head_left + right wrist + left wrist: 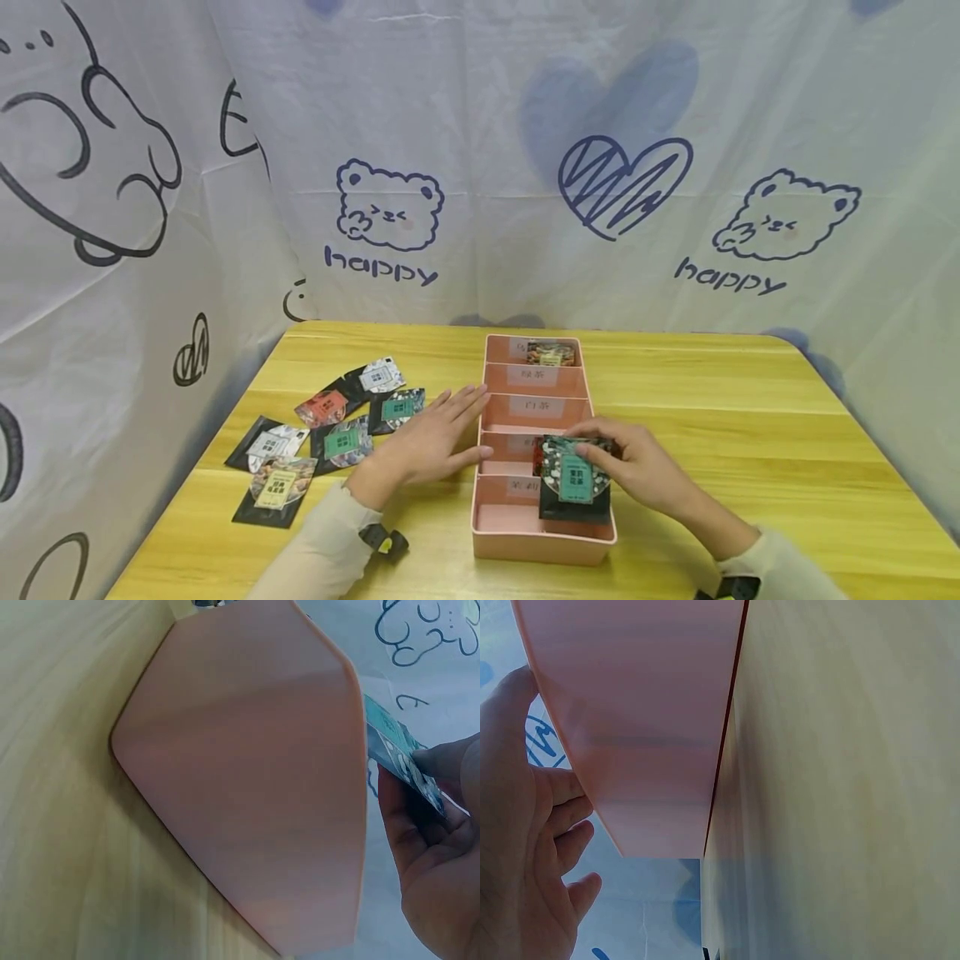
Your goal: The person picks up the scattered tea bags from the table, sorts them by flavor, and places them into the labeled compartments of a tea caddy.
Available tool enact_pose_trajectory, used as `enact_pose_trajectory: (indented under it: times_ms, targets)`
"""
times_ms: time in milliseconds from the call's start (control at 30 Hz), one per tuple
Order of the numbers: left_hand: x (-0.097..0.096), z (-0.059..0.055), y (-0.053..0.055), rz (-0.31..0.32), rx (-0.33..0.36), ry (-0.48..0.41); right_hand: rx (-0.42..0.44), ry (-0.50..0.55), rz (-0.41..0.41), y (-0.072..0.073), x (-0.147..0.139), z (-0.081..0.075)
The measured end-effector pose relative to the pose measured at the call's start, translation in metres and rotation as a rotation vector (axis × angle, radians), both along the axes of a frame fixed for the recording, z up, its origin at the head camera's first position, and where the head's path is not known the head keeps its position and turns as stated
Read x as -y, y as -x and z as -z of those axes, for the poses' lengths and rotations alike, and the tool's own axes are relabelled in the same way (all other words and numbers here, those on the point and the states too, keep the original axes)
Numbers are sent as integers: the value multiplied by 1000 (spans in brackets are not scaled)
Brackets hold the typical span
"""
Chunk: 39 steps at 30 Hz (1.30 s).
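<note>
My right hand (647,468) pinches a black tea sachet (576,483) with a green label, thumb on its front. The sachet is above the near end of a pink divided box (542,547), covering part of its two nearest compartments. My left hand (438,435) touches the box's left rim with its fingers extended; the left wrist view shows fingertips and thumb (514,686) along that rim. A yellow-labelled sachet (551,354) lies in the farthest compartment. Behind the held sachet, a red sachet edge (537,457) shows in the second-nearest compartment.
Several sachets lie loose on the wooden table (720,400) left of the box: a red-labelled one (325,406), green-labelled ones (342,443), white-labelled ones (267,444) and a yellow-labelled one (276,492). Paper labels mark the compartments. A printed cloth (487,250) hangs behind the table.
</note>
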<state>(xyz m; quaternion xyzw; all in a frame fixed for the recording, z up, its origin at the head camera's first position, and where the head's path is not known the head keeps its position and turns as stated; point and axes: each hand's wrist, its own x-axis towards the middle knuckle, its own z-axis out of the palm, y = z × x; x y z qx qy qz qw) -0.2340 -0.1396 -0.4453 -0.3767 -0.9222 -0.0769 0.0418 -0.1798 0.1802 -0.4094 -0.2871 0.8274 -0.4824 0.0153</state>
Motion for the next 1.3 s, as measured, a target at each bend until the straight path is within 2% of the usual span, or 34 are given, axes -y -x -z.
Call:
enact_pose_trajectory:
  times_ms: [233, 567, 767, 1133, 1300]
  targets:
    - [1, 0, -1, -7, 11, 1, -2, -27, -64, -2, 4, 3]
    - [0, 0, 0, -10, 12, 8, -16, -99, -111, -3, 2, 7]
    - [0, 0, -1, -11, 15, 11, -64, -136, -158, -4, -2, 4]
    - [0, -1, -1, -2, 13, 18, -149, -269, -315, 3, -4, -6]
    - [0, -1, -1, -1, 10, 16, -250, -321, -349, 2, -1, -6]
